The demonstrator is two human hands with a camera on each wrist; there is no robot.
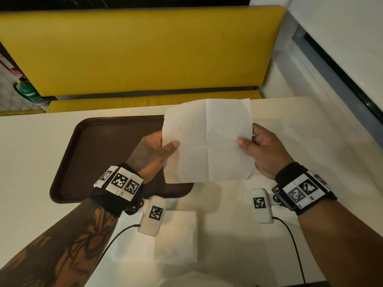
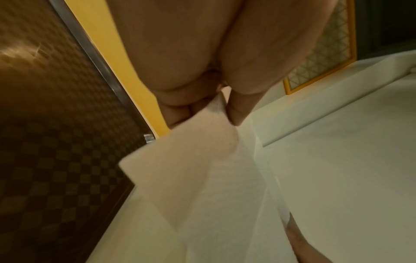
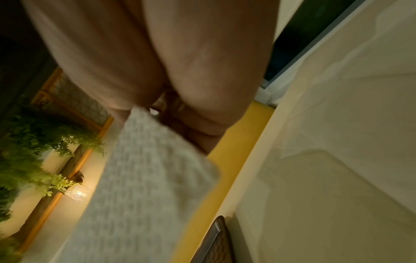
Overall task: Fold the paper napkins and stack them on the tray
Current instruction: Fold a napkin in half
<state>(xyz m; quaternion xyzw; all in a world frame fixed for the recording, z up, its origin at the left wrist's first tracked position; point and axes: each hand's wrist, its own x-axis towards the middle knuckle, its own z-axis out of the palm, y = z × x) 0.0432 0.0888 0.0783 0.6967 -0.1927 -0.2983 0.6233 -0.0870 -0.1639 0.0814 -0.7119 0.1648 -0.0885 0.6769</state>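
One unfolded napkin point(image 1: 208, 141) was held up in the air between both hands, spread flat and crossed by two creases, its left part over the right end of the tray point(image 1: 103, 154) and its right part over bare table point(image 1: 41, 204). More napkins lay on the table: a white pile point(image 1: 176, 230) near the front edge below the left wrist, and at least one pale sheet point(image 1: 290, 131) to the right behind the right hand; their exact count could not be told.

There was one brown tray, lying left of centre with nothing showing on its visible surface, its near rim just beyond the pile. The table ran free to the left of the tray, and a yellow bench point(image 1: 141, 50) stood beyond the far edge.

The left hand point(image 1: 159, 149) pinched the napkin's left edge, thumb in front and fingers point(image 2: 178, 113) curled behind it. The right hand point(image 1: 262, 149) pinched the right edge likewise, thumb on the front, the other fingers bent behind the paper.
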